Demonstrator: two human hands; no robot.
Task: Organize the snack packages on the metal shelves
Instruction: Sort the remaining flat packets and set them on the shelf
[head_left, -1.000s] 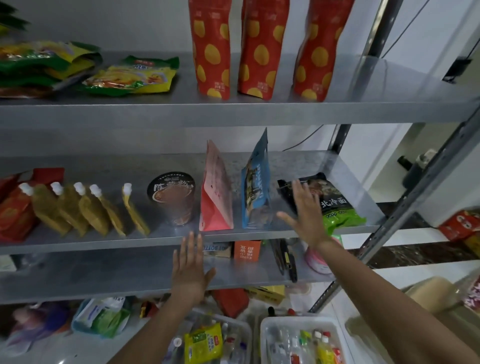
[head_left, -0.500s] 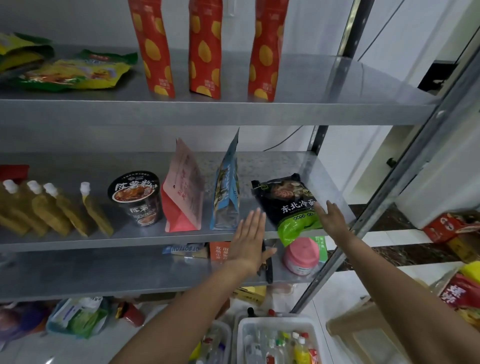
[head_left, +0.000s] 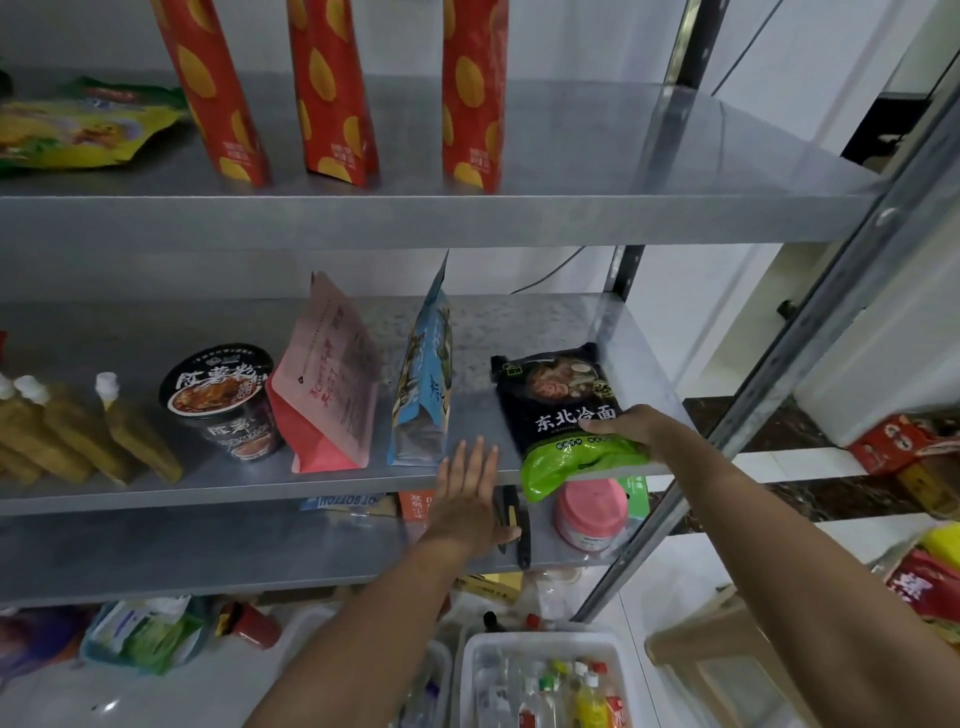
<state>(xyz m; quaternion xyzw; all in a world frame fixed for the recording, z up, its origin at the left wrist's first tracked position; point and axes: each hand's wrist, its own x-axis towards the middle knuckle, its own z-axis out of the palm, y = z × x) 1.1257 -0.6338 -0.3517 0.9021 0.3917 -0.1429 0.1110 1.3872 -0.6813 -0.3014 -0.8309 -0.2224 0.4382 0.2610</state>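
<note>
At the left edge of the frame, spouted pouches (head_left: 124, 431) lie on the middle shelf (head_left: 208, 486). Next come a noodle cup (head_left: 223, 400), a pink bag (head_left: 327, 374) and a blue bag (head_left: 423, 374), both standing. Low in the centre, the left hand (head_left: 467, 491) is open with fingers spread flat, in front of the shelf's front edge just below the blue bag. Right of centre, the right hand (head_left: 631, 428) grips the black and green noodle packet (head_left: 563, 415), whose lower end hangs over the shelf edge
</note>
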